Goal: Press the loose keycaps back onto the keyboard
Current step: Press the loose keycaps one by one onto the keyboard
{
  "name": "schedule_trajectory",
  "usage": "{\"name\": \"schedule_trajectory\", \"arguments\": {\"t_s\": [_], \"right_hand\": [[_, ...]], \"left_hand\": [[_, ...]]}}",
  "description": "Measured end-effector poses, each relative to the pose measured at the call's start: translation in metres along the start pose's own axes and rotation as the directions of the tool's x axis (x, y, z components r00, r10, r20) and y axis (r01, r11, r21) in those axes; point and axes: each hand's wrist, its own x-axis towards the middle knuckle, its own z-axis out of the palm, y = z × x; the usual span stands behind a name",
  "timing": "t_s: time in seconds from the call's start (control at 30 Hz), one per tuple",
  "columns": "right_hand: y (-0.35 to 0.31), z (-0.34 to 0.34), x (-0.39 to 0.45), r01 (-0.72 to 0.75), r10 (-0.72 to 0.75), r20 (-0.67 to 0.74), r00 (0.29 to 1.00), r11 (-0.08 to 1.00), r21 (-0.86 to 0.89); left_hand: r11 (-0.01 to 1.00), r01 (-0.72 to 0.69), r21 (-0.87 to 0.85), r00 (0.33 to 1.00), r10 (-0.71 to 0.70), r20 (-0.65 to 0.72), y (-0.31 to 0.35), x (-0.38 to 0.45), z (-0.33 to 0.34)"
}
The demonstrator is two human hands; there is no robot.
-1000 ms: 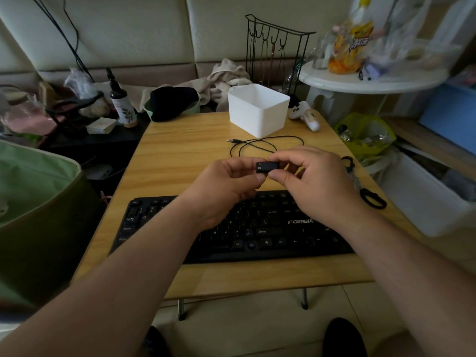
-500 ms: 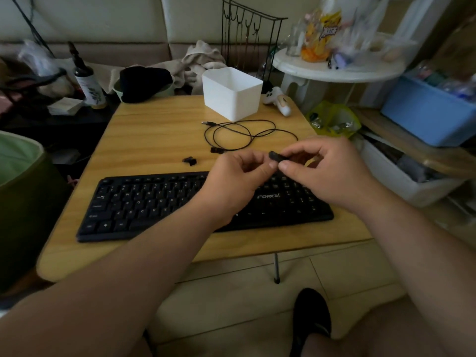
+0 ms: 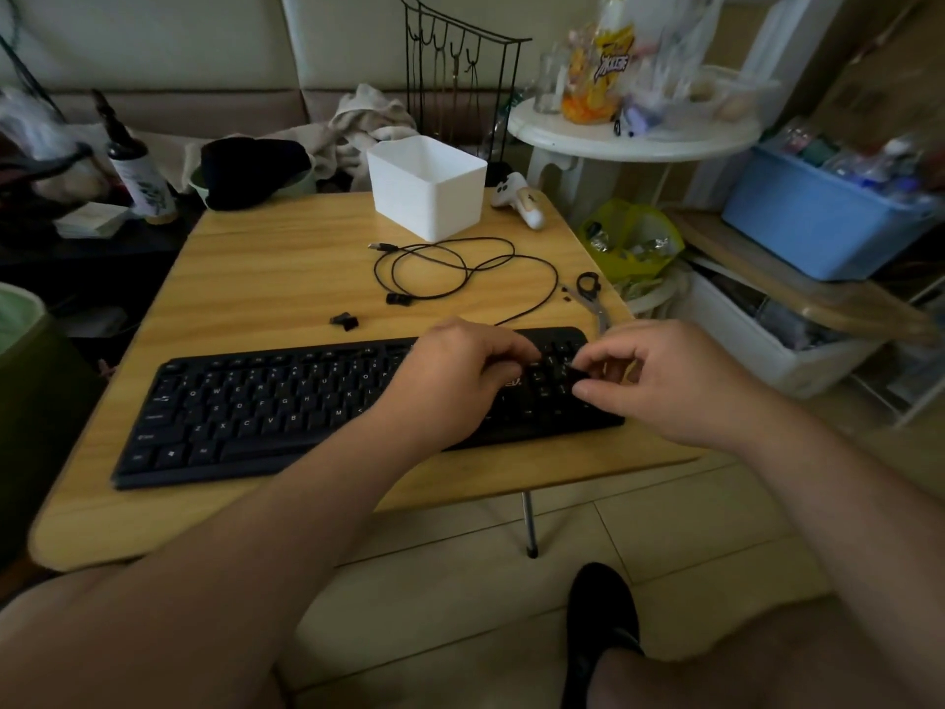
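One keyboard point(image 3: 286, 401) on table point(image 3: 255, 268). Right hand point(image 3: 659, 381) pinches one keycap point(image 3: 578, 373) over keyboard's right end; left hand point(image 3: 450, 376) curled beside it (grip unclear). Two loose keycaps point(image 3: 345, 320) behind keyboard.

This is a lived-in room of a home. A low wooden surface point(image 3: 286, 258) on thin metal legs stands on a tiled floor point(image 3: 639, 534) in front of a cushioned sofa point(image 3: 204, 48) strewn with crumpled cloth point(image 3: 368, 120). A small white side table point(image 3: 634, 138) carries a snack bag point(image 3: 606, 58) and jars, and plastic storage bins point(image 3: 818, 232) crowd the right side.
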Motion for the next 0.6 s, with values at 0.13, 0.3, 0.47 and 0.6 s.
{"name": "schedule_trajectory", "arguments": {"t_s": [0.13,0.3,0.47,0.6], "right_hand": [[0.005,0.006,0.001,0.076,-0.059,0.093,0.994,0.98,-0.184],[0.003,0.016,0.006,0.137,-0.093,0.146,0.985,0.933,-0.333],[0.002,0.016,0.008,0.101,-0.063,0.138,0.988,0.953,-0.284],[0.001,0.016,0.011,0.059,-0.028,0.115,0.993,0.959,-0.277]], "left_hand": [[0.993,0.058,0.102,0.998,-0.057,-0.014,-0.012,0.002,-0.003],[0.988,0.007,0.154,1.0,-0.006,-0.009,-0.009,0.002,0.005],[0.977,-0.067,0.201,0.998,0.063,0.027,-0.004,0.0,0.017],[0.955,-0.08,0.287,0.996,0.064,0.066,0.0,-0.003,0.021]]}}
